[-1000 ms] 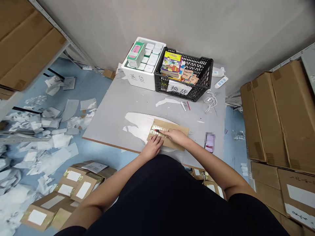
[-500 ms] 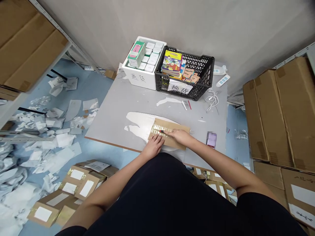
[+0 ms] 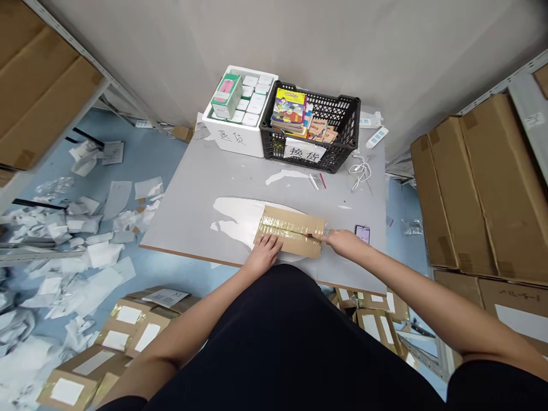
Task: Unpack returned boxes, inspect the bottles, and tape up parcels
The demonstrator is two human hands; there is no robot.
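A flat cardboard package (image 3: 289,231) lies on the grey table, with a band of shiny clear tape (image 3: 282,230) across its middle. My left hand (image 3: 265,254) rests on its near left part, pressing it flat. At the package's right edge, my right hand (image 3: 342,242) pinches a slim red-tipped tool (image 3: 309,234), whose kind is too small to tell. The tool's tip touches the tape line.
The grey table (image 3: 192,211) carries a white foam box (image 3: 235,134) of small cartons, a black crate (image 3: 310,148) of books, a phone (image 3: 362,234) and a white cable (image 3: 359,169). Paper scraps cover the floor. Cardboard cartons (image 3: 479,194) are stacked to the right.
My right hand has slid rightward along the tape with the tool, from mid-package to its right edge. My left hand stays on the package. The view has shifted slightly.
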